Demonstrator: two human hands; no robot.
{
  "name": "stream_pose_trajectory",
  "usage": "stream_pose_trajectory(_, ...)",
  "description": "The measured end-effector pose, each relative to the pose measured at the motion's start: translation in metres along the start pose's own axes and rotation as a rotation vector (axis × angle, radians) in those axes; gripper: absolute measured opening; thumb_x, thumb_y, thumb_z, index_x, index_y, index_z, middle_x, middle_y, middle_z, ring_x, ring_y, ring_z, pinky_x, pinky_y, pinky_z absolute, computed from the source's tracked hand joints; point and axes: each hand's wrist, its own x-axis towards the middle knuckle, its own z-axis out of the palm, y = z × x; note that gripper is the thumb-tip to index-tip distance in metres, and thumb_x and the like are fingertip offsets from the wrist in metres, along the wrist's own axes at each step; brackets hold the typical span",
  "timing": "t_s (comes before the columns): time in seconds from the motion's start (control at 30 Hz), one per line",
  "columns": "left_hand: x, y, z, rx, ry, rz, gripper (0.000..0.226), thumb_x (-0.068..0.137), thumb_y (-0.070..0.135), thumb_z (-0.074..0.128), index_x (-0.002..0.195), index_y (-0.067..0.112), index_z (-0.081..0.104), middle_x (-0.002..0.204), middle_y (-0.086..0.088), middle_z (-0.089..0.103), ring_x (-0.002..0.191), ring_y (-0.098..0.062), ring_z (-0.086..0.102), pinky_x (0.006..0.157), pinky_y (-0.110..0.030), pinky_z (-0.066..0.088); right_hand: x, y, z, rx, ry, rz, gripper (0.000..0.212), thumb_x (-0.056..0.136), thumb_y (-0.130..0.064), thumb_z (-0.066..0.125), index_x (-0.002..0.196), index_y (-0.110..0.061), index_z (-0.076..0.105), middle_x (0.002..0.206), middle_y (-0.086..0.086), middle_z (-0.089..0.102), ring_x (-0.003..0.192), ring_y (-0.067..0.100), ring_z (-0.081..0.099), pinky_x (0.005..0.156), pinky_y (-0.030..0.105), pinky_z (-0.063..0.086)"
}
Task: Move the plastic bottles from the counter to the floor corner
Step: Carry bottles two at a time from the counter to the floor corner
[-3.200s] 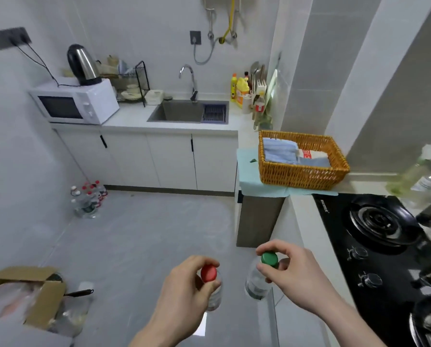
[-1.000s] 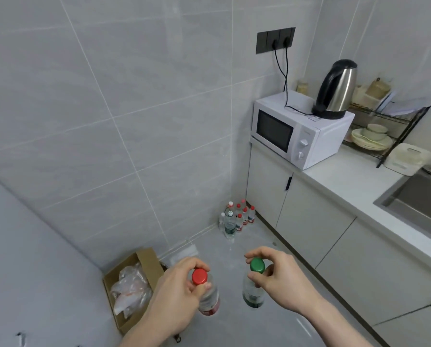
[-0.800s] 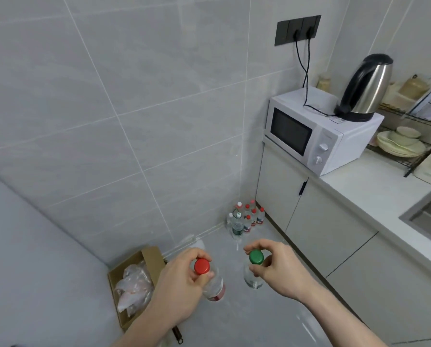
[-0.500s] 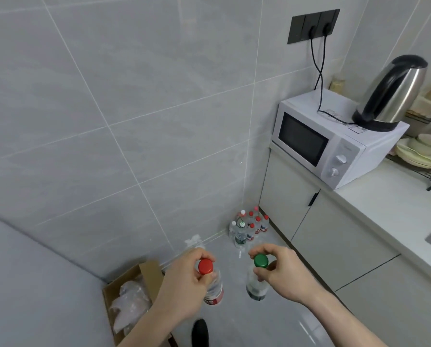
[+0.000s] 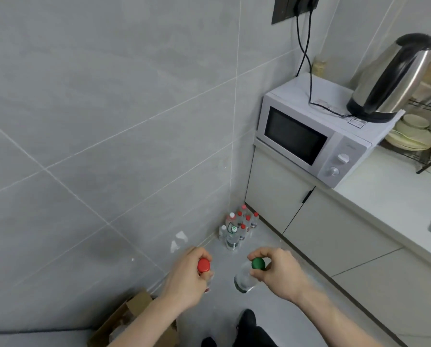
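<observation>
The left hand (image 5: 188, 279) has its fingers curled round the neck of a clear plastic bottle with a red cap (image 5: 203, 265), most of the bottle's body hidden behind the hand. The right hand (image 5: 275, 272) pinches a second clear bottle with a green cap (image 5: 244, 280) just under its cap, so that the bottle hangs upright below the fingers. Both bottles are held above the grey floor (image 5: 267, 249), near each other but apart. Further ahead, in the floor corner where the tiled wall (image 5: 114, 126) meets the cabinet (image 5: 279, 191), stands a cluster of small bottles (image 5: 238, 227), most with red caps, one at the front with a white and green top; they stand upright and close together. On the counter (image 5: 384, 196) to the right sits a white microwave (image 5: 314, 139) with a steel kettle (image 5: 394, 78) on top of it, and a wire rack with plates (image 5: 414, 136) beside it. At the lower left edge an open cardboard box (image 5: 131, 319) rests on the floor against the wall, and a dark shoe (image 5: 247, 321) shows at the bottom of the view.
</observation>
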Motion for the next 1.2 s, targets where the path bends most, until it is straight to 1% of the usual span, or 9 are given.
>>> stream_pose_trajectory(0.23,0.084,-0.014,0.006,0.103,-0.056,-0.018,0.026,0.077,0.016,0.071,0.088,0.034,0.056,0.095,0.017,0.056,0.086,-0.006,0.057,0.075,-0.019,0.040,0.071,0.003,-0.010,0.035,-0.036,0.095,0.023,0.082,-0.035,0.082,0.098,-0.046,0.071,0.105,-0.017,0.074,0.087,0.005,0.069,0.085,0.023,0.055)
stream_pose_trajectory(0.37,0.133,-0.022,0.009,0.132,-0.086,-0.016,0.021,0.079,0.017,0.070,0.093,0.030,0.062,0.099,0.016,0.055,0.089,-0.009,0.059,0.083,-0.023,0.046,0.117,0.007,-0.008,0.060,-0.054,0.139,0.024,0.081,-0.029,0.081,0.096,-0.044,0.070,0.109,-0.012,0.070,0.073,0.002,0.065,0.058,0.007,0.046)
stream_pose_trajectory(0.43,0.154,-0.025,0.012,0.148,-0.110,-0.003,0.022,0.081,0.016,0.068,0.098,0.030,0.066,0.103,0.015,0.053,0.093,-0.010,0.060,0.087,-0.023,0.046,0.136,0.007,-0.008,0.069,-0.070,0.154,0.027,0.082,-0.025,0.081,0.094,-0.044,0.067,0.109,-0.013,0.070,0.079,0.002,0.063,0.067,0.005,0.045)
stream_pose_trajectory(0.53,0.185,-0.034,0.019,0.173,-0.163,0.002,0.020,0.086,0.021,0.068,0.104,0.028,0.068,0.108,0.011,0.051,0.097,-0.011,0.061,0.089,-0.022,0.045,0.163,0.005,-0.005,0.102,-0.097,0.209,0.031,0.082,-0.019,0.082,0.091,-0.043,0.065,0.104,-0.015,0.067,0.085,0.004,0.063,0.083,0.015,0.051)
stream_pose_trajectory(0.67,0.231,-0.052,0.030,0.199,-0.230,-0.006,0.016,0.089,0.026,0.067,0.105,0.028,0.068,0.111,0.010,0.051,0.098,-0.013,0.061,0.091,-0.028,0.049,0.197,0.006,0.002,0.127,-0.083,0.287,0.028,0.084,-0.016,0.075,0.094,-0.041,0.068,0.102,-0.016,0.066,0.071,-0.005,0.056,0.056,0.000,0.039)
stream_pose_trajectory(0.8,0.277,-0.078,0.045,0.277,-0.346,0.014,0.014,0.089,0.024,0.065,0.102,0.031,0.067,0.112,0.010,0.050,0.101,-0.014,0.062,0.093,-0.029,0.049,0.224,0.009,0.022,0.204,-0.051,0.419,0.028,0.086,-0.015,0.069,0.103,-0.037,0.072,0.100,-0.019,0.064,0.073,-0.004,0.056,0.052,0.002,0.037)
stream_pose_trajectory(0.93,0.320,-0.104,0.074,0.375,-0.442,0.057,0.012,0.088,0.024,0.062,0.095,0.033,0.065,0.113,0.009,0.050,0.101,-0.018,0.064,0.094,-0.034,0.051,0.253,0.026,0.055,0.332,0.003,0.551,0.024,0.083,-0.018,0.069,0.095,-0.038,0.073,0.103,-0.019,0.070,0.084,0.002,0.065,0.057,0.004,0.043)
stream_pose_trajectory(1.1,0.369,-0.141,0.120,0.440,-0.516,0.028,0.015,0.088,0.019,0.053,0.088,0.034,0.057,0.112,0.008,0.046,0.095,-0.024,0.065,0.089,-0.040,0.053,0.293,0.060,0.106,0.481,0.023,0.661,0.017,0.085,-0.020,0.069,0.085,-0.037,0.071,0.102,-0.012,0.070,0.066,0.004,0.063,0.060,0.013,0.046)
stream_pose_trajectory(1.2,0.394,-0.164,0.152,0.439,-0.513,0.021,0.018,0.089,0.015,0.049,0.091,0.031,0.058,0.105,0.010,0.039,0.087,-0.023,0.064,0.082,-0.037,0.051,0.323,0.088,0.141,0.532,0.022,0.703,0.022,0.084,-0.016,0.069,0.081,-0.038,0.070,0.103,-0.010,0.071,0.069,0.011,0.063,0.069,0.019,0.049)
